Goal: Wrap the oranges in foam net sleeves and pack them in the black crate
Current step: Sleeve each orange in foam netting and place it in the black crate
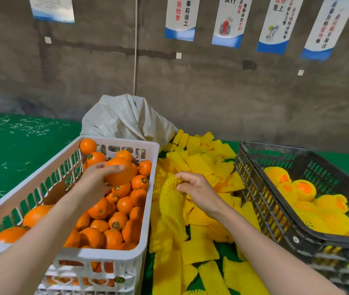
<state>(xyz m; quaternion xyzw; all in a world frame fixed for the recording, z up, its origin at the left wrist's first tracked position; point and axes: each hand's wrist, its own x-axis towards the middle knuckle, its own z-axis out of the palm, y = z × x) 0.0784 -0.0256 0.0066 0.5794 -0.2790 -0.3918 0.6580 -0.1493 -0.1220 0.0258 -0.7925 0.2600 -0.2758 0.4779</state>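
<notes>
Orange [119, 171] (firm, round, smooth-skinned) sits cupped in the left hand [97, 177]; the right hand [194, 188] pinches a soft, stretchy sleeve [170, 194] by its rim.

Left hand [97, 179] grips an orange [119, 171] above the white crate [148, 188]; just right of that crate, right hand [197, 191] pinches a yellow foam sleeve [170, 195].
</notes>
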